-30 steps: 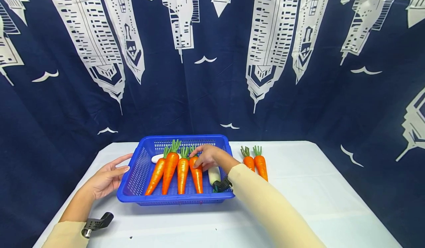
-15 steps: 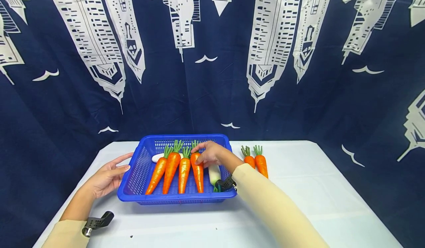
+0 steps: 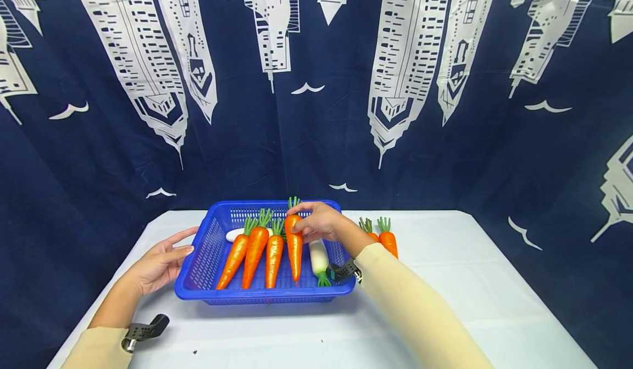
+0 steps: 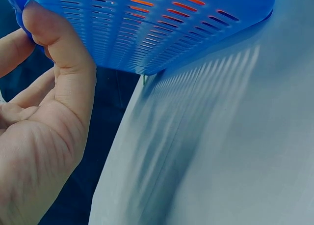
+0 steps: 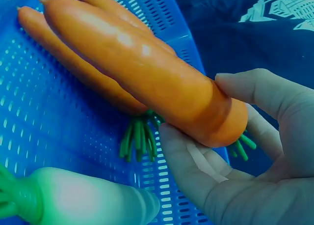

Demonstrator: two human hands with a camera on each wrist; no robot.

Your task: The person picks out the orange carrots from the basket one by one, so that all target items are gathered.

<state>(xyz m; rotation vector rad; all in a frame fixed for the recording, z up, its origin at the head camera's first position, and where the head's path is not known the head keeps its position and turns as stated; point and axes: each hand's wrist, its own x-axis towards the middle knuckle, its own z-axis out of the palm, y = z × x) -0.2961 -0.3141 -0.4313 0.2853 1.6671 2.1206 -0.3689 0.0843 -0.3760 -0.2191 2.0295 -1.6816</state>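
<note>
In the head view, a blue plastic basket holds several orange carrots with green tops, among them a slim carrot and a longer carrot. My right hand pinches another carrot near its leafy end, thumb on one side and fingers on the other, raised above the basket floor. Below it lies a white radish with a green top. My left hand is at the basket's left side, thumb and forefinger holding its rim.
Two carrots lie on the white table right of the basket, partly hidden by my right forearm. A second white radish shows behind the carrots in the basket. A navy patterned cloth hangs behind the table.
My right hand has lifted its carrot up from beside the others, and the carrot's leafy top now rises above the basket's back rim. My left hand stays at the rim.
</note>
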